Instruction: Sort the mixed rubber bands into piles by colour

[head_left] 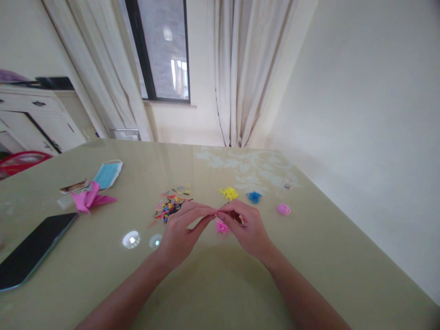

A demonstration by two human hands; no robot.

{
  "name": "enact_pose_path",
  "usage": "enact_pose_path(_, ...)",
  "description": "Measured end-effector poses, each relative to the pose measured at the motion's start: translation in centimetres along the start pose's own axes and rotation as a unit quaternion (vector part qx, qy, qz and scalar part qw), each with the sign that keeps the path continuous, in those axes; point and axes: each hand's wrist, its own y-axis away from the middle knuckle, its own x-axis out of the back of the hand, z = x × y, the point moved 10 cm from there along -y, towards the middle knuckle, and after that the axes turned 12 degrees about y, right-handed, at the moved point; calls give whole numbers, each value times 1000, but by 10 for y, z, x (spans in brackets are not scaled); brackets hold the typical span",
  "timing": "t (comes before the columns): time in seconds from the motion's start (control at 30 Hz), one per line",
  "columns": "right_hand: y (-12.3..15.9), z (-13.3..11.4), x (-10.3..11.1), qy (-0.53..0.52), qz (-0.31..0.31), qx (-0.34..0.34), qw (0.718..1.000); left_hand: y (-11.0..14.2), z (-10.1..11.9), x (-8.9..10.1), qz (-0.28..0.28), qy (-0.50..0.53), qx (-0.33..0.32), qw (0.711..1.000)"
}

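Note:
My left hand and my right hand meet over the table, thumb and forefinger of each pinched together at the tips. What they hold between them is too small to make out. Just left of my left hand, and partly hidden by it, lies a mixed pile of colourful small rubber bands. Beyond my fingers sits a heap of yellow bands, with a blue heap to its right. A pink heap shows between my hands, partly covered by the right one.
A round pink object and a small clear item lie on the right. To the left are a folded pink paper shape, a blue face mask and a dark phone-like slab. A wall borders the table's right side.

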Motion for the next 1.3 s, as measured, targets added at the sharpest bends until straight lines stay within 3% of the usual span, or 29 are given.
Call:
enact_pose_path(0.37,2,13,-9,-74,-54,-83,992,0,-24,0,3,63,105,993)
enact_pose_path(0.73,2,4,-8,-74,-52,-75,993,4,-37,1,17,102,190,976)
enact_pose_path(1.07,6,19,-19,-155,-100,-136,973,9,-45,-5,5,141,236,961)
enact_pose_path(1.2,2,24,-14,-118,-117,-129,978,6,-48,-5,1,146,234,961)
enact_pose_path(1.3,-2,34,-10,-38,-139,-114,983,7,-66,8,26,119,250,960)
